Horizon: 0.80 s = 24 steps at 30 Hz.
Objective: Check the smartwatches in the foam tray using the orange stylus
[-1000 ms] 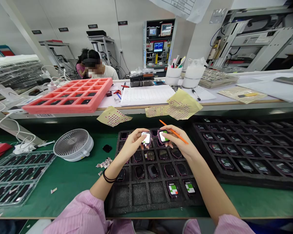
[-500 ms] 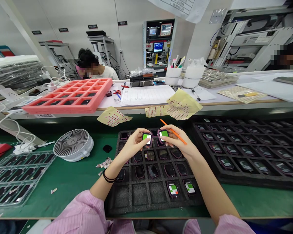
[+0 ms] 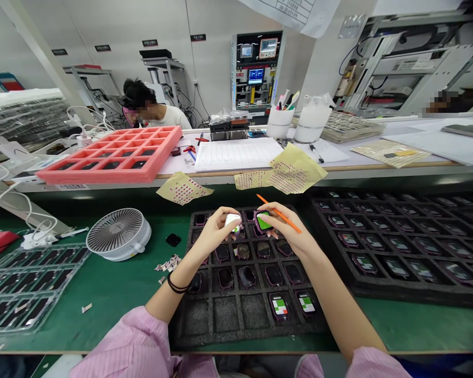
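Between the thumb and fingers of my left hand (image 3: 217, 227) is a smartwatch body (image 3: 233, 222) with a mostly white, lit screen. My right hand (image 3: 286, 227) grips a second smartwatch body (image 3: 263, 221), whose screen shows mainly green. An orange stick (image 3: 279, 213), shaped like a pen, also rests in the right hand, slanting across the fingers. Both hands are above a black foam tray (image 3: 244, 332) with square pockets. Many pockets hold dark-screened watch bodies; two near the front right, including a lit watch (image 3: 279, 306), show green and white.
Right of me lies a larger black tray (image 3: 378, 287) of watches. A round fan (image 3: 118, 234), paper scraps (image 3: 168, 264) and a clear plastic tray (image 3: 35, 328) are on the left. A shelf ahead carries a pink foam tray (image 3: 153, 170); yellow sticker sheets (image 3: 295, 170) hang from its edge.
The left watch's screen has gone from green and white to mostly white, and the right one's to mostly green. My hands have barely shifted, still holding both watches.
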Motion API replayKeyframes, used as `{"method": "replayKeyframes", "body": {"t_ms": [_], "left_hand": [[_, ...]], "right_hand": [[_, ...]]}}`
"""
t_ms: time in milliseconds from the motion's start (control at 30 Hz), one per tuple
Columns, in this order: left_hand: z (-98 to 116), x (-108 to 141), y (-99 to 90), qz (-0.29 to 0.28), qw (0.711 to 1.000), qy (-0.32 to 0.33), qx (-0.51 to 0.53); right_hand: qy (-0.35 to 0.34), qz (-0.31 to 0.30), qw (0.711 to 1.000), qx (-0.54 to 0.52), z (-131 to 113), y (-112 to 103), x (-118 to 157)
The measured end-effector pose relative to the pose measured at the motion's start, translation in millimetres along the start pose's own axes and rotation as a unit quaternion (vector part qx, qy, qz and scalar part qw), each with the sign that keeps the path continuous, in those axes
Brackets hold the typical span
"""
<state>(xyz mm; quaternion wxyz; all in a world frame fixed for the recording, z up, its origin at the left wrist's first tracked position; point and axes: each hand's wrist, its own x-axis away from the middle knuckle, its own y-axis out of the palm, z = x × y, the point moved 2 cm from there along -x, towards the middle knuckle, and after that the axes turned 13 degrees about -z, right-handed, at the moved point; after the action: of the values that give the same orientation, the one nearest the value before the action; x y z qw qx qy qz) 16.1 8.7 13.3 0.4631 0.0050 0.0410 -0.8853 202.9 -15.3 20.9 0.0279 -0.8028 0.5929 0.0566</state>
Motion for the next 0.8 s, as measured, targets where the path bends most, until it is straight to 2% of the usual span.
{"method": "replayKeyframes", "body": {"t_ms": [133,267,467,600,800], "left_hand": [[0.2,-0.2,-0.8,0.01,1.0,-0.019,0.004],[-1.8,-0.6,-1.5,-0.006,1.0,-0.026,0.002],[-2.7,-0.9,-1.4,-0.064,0.998,0.02,0.017],[-3.5,0.5,-1.7,-0.092,0.995,0.029,0.026],[-6.0,-0.2,-2.3,-0.085,0.996,0.029,0.017]], "right_hand": [[0.009,0.025,1.0,0.0,1.4,0.3,-0.6],[0.013,0.029,0.999,0.005,3.1,-0.2,-0.9],[0.014,0.032,0.999,-0.006,4.5,-3.7,-1.4],[0.014,0.035,0.999,-0.012,4.8,-6.1,-1.9],[0.013,0.038,0.999,-0.014,4.6,-6.2,-1.3]]}}
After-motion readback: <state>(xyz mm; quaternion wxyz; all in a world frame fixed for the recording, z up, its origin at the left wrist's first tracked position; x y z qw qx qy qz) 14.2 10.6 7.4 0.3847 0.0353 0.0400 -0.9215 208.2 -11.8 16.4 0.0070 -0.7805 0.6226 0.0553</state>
